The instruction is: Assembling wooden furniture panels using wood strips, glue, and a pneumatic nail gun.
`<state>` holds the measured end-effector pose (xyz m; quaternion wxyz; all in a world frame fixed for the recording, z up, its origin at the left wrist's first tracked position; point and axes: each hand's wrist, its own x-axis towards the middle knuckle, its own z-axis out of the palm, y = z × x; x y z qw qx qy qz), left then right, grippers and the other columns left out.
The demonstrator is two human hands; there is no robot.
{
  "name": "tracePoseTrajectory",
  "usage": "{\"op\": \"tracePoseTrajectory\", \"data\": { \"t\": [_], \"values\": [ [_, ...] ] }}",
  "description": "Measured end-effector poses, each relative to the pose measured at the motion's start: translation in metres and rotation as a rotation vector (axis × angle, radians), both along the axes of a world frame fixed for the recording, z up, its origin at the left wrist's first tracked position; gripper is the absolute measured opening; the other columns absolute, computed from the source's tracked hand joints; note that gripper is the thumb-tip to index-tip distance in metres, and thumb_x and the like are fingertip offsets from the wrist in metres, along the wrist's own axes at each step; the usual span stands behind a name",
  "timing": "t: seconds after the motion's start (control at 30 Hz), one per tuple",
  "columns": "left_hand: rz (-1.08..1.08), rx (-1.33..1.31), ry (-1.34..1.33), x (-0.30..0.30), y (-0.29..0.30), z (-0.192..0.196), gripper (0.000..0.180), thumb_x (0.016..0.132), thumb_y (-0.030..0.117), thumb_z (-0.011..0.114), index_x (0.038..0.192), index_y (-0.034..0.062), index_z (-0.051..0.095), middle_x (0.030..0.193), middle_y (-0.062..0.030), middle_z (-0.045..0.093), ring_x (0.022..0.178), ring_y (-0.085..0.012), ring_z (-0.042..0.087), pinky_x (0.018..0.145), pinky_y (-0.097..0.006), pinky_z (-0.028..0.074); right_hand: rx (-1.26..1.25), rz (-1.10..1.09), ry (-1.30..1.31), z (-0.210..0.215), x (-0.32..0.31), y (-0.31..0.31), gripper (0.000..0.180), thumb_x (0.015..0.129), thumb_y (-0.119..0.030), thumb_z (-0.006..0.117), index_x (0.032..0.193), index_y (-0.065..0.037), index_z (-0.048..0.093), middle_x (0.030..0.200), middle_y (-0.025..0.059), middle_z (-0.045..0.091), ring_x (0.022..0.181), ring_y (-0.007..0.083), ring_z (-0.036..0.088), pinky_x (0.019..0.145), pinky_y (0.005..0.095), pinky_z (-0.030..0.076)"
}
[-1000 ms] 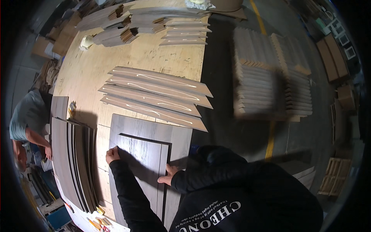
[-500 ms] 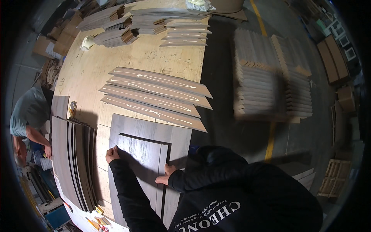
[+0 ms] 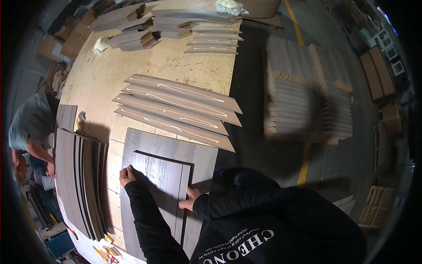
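A smaller grey wood-grain panel (image 3: 161, 166) lies on a larger grey wood-grain board (image 3: 203, 159) at the table's near side. Dark gaps or shadows run along the smaller panel's far and right edges. My left hand (image 3: 127, 176) is closed, thumb and finger pinching at its left edge near the far corner. On the right edge, my right hand (image 3: 189, 199) grips the same panel, thumb raised and fingers over its face. Just beyond the board lie several slanted-end strips (image 3: 176, 104) with wavy white glue lines on their upper faces.
A stack of long grey boards (image 3: 79, 176) stands on the left of the wooden table (image 3: 103, 70). Several strip piles (image 3: 171, 28) fill its far end. Beyond the right edge, stacked mouldings (image 3: 294, 97) stand on the floor. Another person (image 3: 33, 123) bends at the left.
The view has shifted very slightly. Both hands stay at the smaller panel's edges, with hardly any movement. The other person at the left has shifted a little.
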<state>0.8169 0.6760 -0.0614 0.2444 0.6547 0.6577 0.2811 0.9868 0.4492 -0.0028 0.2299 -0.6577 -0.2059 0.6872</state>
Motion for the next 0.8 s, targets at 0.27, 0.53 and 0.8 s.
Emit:
{"op": "tracePoseTrajectory", "data": {
  "t": [0.27, 0.53, 0.8],
  "values": [
    [-0.068, 0.105, 0.035, -0.008, 0.0, -0.001, 0.021, 0.079, 0.018, 0.063, 0.078, -0.0022, 0.059, 0.065, -0.0094, 0.056, 0.059, -0.0157, 0.05, 0.061, -0.029, 0.044, 0.252, 0.165, -0.086, -0.009, 0.01, -0.01, 0.089, 0.058, -0.044, 0.066, 0.121, 0.01, 0.035, 0.113, 0.0292, 0.048, 0.103, 0.0369, 0.05, 0.087, 0.0343, 0.041],
    [-0.085, 0.216, 0.302, 0.014, -0.146, 0.043, 0.06, 0.065, 0.025, 0.066, 0.117, 0.0018, 0.047, 0.117, -0.0233, 0.045, 0.108, -0.0381, 0.042, 0.09, -0.047, 0.032, 0.844, 0.474, -0.321, 0.019, 0.077, 0.017, 0.022, 0.073, -0.018, 0.061, 0.092, -0.008, 0.064, 0.078, 0.0097, 0.062, 0.072, 0.0208, 0.061, 0.062, 0.029, 0.049],
    [0.826, 0.13, 0.035, -0.029, -0.382, 0.04, 0.052, 0.072, 0.016, 0.065, 0.119, 0.0032, 0.046, 0.108, -0.0171, 0.05, 0.095, -0.0285, 0.051, 0.082, -0.039, 0.042, 1.541, 0.999, -0.617, 0.002, -0.099, 0.136, 0.037, 0.073, -0.026, 0.061, 0.105, -0.009, 0.057, 0.107, 0.0108, 0.051, 0.1, 0.0281, 0.049, 0.085, 0.0397, 0.038]
  ]
}}
